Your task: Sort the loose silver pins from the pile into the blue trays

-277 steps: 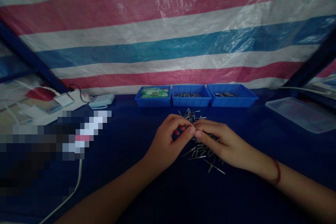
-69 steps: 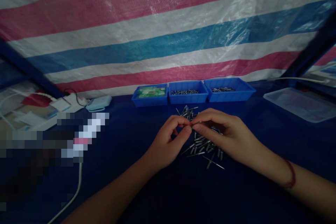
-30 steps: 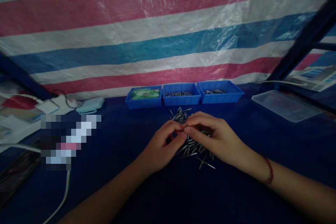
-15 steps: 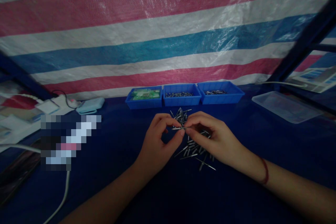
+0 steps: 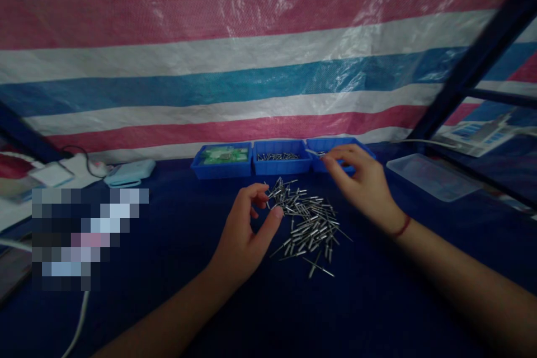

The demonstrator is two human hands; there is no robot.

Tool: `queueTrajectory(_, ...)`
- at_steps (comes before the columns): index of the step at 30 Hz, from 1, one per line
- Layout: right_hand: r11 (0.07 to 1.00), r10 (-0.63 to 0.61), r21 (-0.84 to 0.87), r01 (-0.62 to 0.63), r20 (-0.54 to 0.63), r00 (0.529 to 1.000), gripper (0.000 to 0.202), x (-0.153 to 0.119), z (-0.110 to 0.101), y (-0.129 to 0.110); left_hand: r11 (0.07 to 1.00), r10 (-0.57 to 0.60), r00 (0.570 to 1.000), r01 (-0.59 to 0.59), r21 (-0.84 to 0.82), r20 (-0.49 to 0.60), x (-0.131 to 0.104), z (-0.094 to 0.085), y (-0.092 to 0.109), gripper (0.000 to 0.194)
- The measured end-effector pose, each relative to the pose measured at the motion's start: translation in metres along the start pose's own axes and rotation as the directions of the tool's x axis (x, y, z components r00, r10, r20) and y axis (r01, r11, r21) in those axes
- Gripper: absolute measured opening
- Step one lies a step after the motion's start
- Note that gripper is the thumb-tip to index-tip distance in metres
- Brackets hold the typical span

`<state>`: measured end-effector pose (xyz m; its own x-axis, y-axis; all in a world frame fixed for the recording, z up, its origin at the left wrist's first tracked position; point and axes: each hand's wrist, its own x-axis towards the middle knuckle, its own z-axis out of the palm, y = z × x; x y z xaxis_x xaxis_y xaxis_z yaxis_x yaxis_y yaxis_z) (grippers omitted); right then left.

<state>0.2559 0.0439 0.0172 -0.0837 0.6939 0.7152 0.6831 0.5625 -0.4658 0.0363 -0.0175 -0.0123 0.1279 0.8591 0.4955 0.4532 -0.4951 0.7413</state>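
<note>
A loose pile of thin metal rivet-like pins lies on the dark blue table. At the pile's left edge is my left hand, its thumb and fingers apart with nothing between them. My right hand is over the front of the right blue bin, pinching a thin metal pin that points left. The middle blue bin holds more such pins. Green-and-white packets fill the left blue bin.
A clear plastic lid lies on the right. To the left are a light blue case, a white adapter, a white cable and a pixelated patch. A striped sheet hangs behind the bins.
My right hand has moved away from my left, up and right to the right bin, with a pin in its fingers. My left hand has opened. The view has shifted slightly.
</note>
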Motion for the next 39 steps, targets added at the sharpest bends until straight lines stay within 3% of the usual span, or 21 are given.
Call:
queueTrajectory(2,0.969,0.025,-0.243,-0.045,-0.083,0.996,0.021,0.009,-0.005,0.025,0.999,0.01,0.999,-0.011,0.032,0.032,0.002,-0.001,0.0,0.024)
queueTrajectory(4,0.898,0.056,-0.432,-0.085,-0.078,0.995,0.025,0.013,-0.007,0.047,0.998,0.02,0.998,-0.024,0.064,0.063,0.004,-0.002,0.0,0.02)
queueTrajectory(8,0.827,0.128,-0.544,-0.141,-0.062,0.99,0.033,0.011,-0.006,0.065,0.985,0.001,0.996,-0.016,0.174,0.087,0.011,-0.008,-0.004,0.016)
queueTrajectory(12,0.88,0.048,-0.472,-0.044,-0.002,0.999,0.03,0.006,-0.003,0.05,0.912,-0.039,0.988,-0.027,0.41,0.152,0.019,-0.014,-0.016,0.013)
queueTrajectory(17,0.949,-0.066,-0.296,0.111,0.156,0.985,0.024,-0.004,0.007,0.018,0.835,-0.012,0.966,-0.132,0.534,0.258,0.026,-0.008,-0.03,0.034)
queueTrajectory(19,0.957,-0.084,-0.244,0.154,0.273,0.958,0.025,-0.007,0.01,0.009,0.82,0.02,0.956,-0.182,0.543,0.291,0.028,-0.003,-0.029,0.041)
queueTrajectory(24,0.975,-0.075,-0.133,0.177,0.556,0.828,0.029,-0.008,-0.002,0.0,0.838,0.099,0.908,-0.296,0.458,0.407,0.027,0.004,-0.021,0.045)
queueTrajectory(27,0.978,0.012,-0.164,0.125,0.651,0.759,0.058,-0.013,-0.017,-0.001,0.862,0.094,0.873,-0.312,0.4,0.479,0.025,0.001,-0.021,0.052)
queueTrajectory(31,0.982,0.036,-0.143,0.122,0.778,0.627,0.12,-0.033,-0.017,-0.006,0.886,0.056,0.812,-0.309,0.346,0.581,0.023,-0.003,-0.024,0.094)
queueTrajectory(33,0.984,0.06,-0.151,0.096,0.785,0.616,0.128,-0.041,-0.006,-0.01,0.894,0.048,0.794,-0.305,0.328,0.606,0.022,-0.005,-0.026,0.109)
queueTrajectory(35,0.987,0.053,-0.136,0.086,0.782,0.621,0.125,-0.044,0.006,-0.013,0.901,0.055,0.794,-0.301,0.312,0.605,0.021,-0.007,-0.027,0.111)
queueTrajectory(39,0.995,-0.06,-0.005,0.1,0.769,0.636,0.105,-0.037,0.019,-0.013,0.905,0.1,0.8,-0.321,0.28,0.592,0.022,-0.01,-0.027,0.083)
